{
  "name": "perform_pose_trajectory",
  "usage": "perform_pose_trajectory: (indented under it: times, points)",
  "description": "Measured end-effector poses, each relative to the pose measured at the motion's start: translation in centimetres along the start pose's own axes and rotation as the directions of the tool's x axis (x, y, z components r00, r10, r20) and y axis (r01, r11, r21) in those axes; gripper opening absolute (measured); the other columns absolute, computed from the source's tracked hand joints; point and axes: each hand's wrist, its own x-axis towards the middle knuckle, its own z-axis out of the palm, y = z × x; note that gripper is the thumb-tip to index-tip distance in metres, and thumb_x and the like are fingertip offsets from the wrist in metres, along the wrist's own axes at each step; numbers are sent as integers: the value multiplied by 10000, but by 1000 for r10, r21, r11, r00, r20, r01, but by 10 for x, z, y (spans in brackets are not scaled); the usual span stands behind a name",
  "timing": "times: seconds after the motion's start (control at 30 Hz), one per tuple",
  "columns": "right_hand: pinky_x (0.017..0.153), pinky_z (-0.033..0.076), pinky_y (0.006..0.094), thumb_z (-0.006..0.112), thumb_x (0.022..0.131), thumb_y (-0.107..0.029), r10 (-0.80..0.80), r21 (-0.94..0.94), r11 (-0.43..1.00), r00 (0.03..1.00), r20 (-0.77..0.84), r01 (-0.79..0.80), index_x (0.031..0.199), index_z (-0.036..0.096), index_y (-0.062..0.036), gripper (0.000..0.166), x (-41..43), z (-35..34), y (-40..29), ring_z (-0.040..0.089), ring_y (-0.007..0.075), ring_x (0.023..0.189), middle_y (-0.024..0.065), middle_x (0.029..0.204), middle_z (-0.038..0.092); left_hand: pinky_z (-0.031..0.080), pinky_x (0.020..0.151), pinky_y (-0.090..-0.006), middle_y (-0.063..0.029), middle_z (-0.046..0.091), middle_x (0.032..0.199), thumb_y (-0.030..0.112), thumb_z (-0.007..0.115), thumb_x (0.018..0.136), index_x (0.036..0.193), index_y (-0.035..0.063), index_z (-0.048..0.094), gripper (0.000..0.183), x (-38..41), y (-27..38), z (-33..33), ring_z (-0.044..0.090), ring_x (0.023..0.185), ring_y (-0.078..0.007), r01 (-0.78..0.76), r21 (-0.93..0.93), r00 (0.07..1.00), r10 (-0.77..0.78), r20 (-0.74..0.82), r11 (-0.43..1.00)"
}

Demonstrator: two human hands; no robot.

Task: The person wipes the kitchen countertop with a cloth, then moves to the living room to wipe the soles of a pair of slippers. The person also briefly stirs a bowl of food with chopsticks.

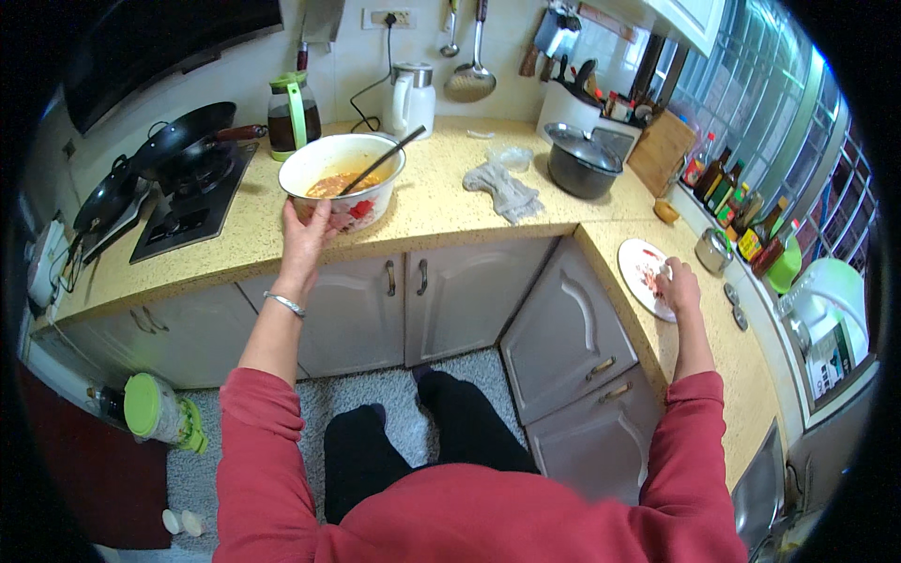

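A white enamel bowl with a red flower pattern point(373, 205) stands on the counter, orange-brown liquid mixture inside. Dark chopsticks or a similar thin utensil point(383, 160) lean in it. My left hand point(306, 229), with a silver bangle at the wrist, grips the bowl's near left side. On the right-hand counter, my right hand point(680, 285) is over a white oval plate point(635, 253) bearing small reddish pieces. Its fingers are bent at a small pale thing; whether they hold it is unclear.
A black wok point(184, 141) sits on the gas hob point(151, 243) at left. Behind the bowl stand a jug of dark liquid point(292, 116) and a white kettle point(412, 102). A grey cloth point(503, 190) and lidded pot point(584, 165) occupy the corner; bottles point(725, 186) line the windowsill.
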Motion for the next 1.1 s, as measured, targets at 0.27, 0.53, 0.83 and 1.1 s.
perform_pose_trajectory:
  times: [0.27,0.53,0.83,1.1]
  points:
    - [897,562,483,667,922,-149,3,57,998,997,-74,2,1076,734,-90,178,24,15,-11,679,402,1048,229,1116,680,554,933,-374,-230,418,1512,229,753,960,1663,30,-4,1052,12,-10,28,544,1312,-255,85,-226,992,-61,111,970]
    - [843,518,494,606,956,-125,-391,138,888,879,-273,438,1035,688,-53,134,16,-40,-104,653,422,974,238,1031,659,542,959,-368,-135,692,1201,231,665,979,1623,41,304,763,28,-14,-10,672,1098,-222,-66,465,988,-8,156,883]
    - [877,523,478,638,925,-63,-665,349,422,548,-508,836,1134,665,-62,210,19,-146,-381,642,405,1020,186,1063,656,502,870,-502,-149,691,973,216,625,938,1024,103,775,206,31,-35,-93,651,977,-359,-236,951,875,469,119,199]
    - [855,551,509,637,884,-64,-675,266,341,432,-598,901,1014,729,-54,160,35,-122,-573,672,424,972,212,1004,697,456,801,-474,-101,624,898,236,599,955,944,135,752,184,28,-41,-89,608,908,-323,-243,965,826,543,152,100]
